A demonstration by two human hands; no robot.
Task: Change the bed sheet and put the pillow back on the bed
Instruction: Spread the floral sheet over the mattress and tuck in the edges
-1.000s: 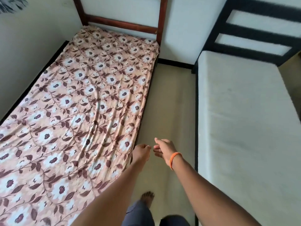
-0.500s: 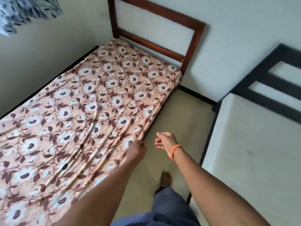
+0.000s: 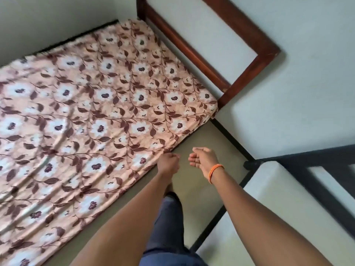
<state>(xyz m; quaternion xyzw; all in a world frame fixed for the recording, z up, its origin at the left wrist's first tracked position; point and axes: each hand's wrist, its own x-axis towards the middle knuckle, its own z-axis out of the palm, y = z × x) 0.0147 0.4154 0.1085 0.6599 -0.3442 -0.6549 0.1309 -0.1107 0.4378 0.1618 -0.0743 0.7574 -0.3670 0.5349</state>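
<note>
Floral sheet point(image 3: 99, 116) is lying spread over bed, no pillow in view; L hand point(image 3: 169, 163) is curling at its edge, grip unclear, R hand point(image 3: 203, 159) half-curled, empty: tugging w/ one hand risks bunching.

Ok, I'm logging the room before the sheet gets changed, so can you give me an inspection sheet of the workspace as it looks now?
Surface: olive floor strip between two beds, bare.
Job's things: peach floral bed sheet with brown leaves spread over the mattress, wrinkled; brown wooden headboard frame against the wall; no pillow in view.
Clutter: nothing seen.
Grippers: left hand curled at the sheet's edge, grip unclear; right hand, orange wristband, loosely curled over the floor, holding nothing.
Cables: nothing seen.
Surroundings: white walls; a second bed with a bare white mattress and black frame on the right.
</note>
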